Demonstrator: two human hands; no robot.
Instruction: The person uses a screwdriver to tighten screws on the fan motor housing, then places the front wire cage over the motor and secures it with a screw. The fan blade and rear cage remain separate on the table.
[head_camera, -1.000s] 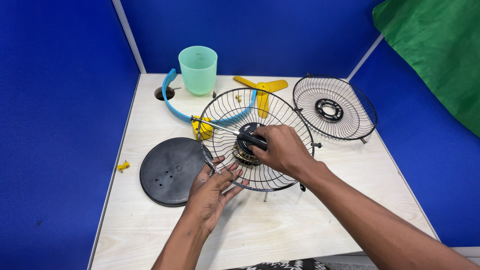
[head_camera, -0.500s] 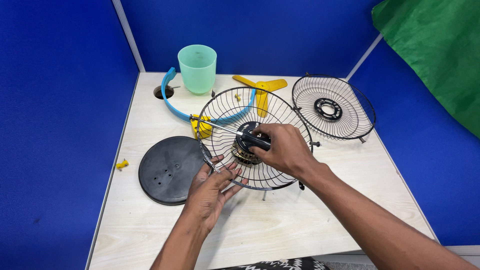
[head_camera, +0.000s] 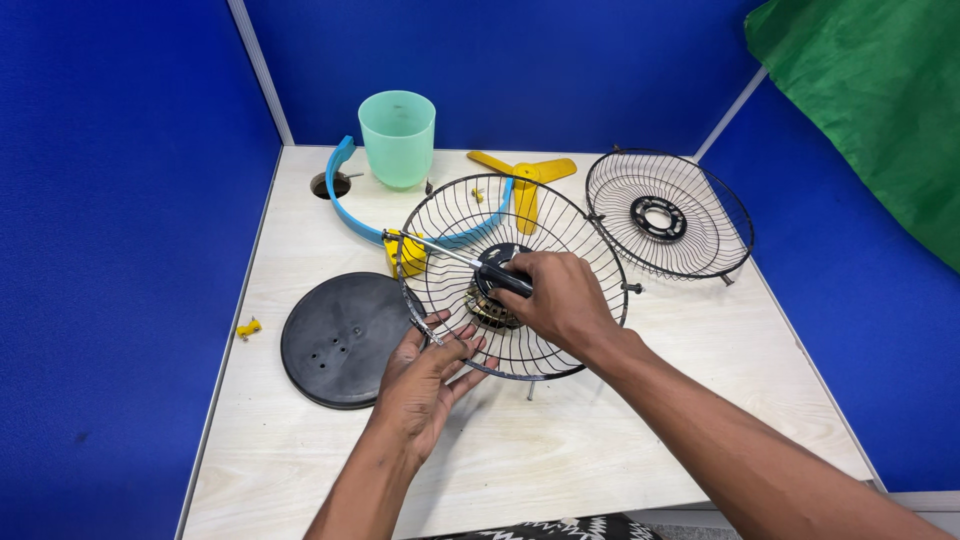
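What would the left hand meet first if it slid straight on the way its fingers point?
The left hand already touches the near rim of the round black wire fan guard. Straight on, its fingers would probably reach the brass-coloured motor hub at the guard's centre, though depth is unclear.

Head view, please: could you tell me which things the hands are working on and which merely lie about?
In hand:
round black wire fan guard, steadied by left hand
black-handled screwdriver in right hand

Lying about:
round black plastic base disc
second black wire guard
yellow three-bladed propeller
pale green plastic cup
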